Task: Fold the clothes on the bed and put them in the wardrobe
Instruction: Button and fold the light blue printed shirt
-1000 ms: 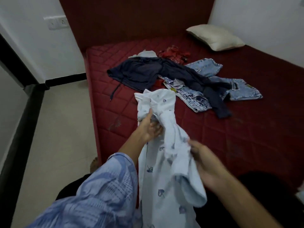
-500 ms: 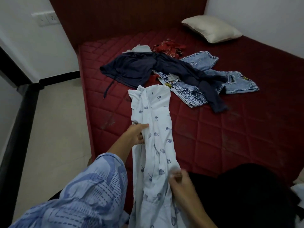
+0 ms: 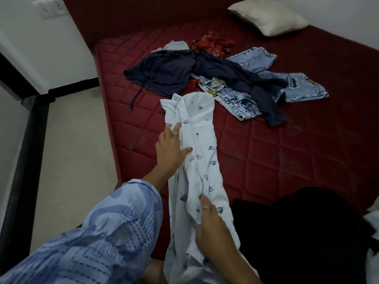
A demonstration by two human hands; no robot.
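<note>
A white shirt (image 3: 200,140) with small blue leaf prints lies stretched lengthwise on the red quilted mattress (image 3: 276,160), its lower end hanging over the near edge. My left hand (image 3: 171,148) lies flat on the shirt's left side, fingers straight. My right hand (image 3: 213,222) rests on the shirt's lower part near the bed edge, fingers extended over bunched cloth. Further back lies a heap: a dark navy garment (image 3: 184,70) draped over light blue jeans (image 3: 266,78), with a red cloth (image 3: 211,45) and a pale grey piece (image 3: 176,46) behind.
A cream pillow (image 3: 268,16) sits at the far right by the white wall. Dark fabric (image 3: 297,232) covers the near right bed corner. Beige floor tiles (image 3: 71,150) run along the left, bounded by a black door frame (image 3: 22,160). A wall socket (image 3: 51,7) is upper left.
My left hand let go of the bunched shirt and now lies flat on it. The shirt was drawn out straight on the mattress, and my right hand slid down to its lower part.
</note>
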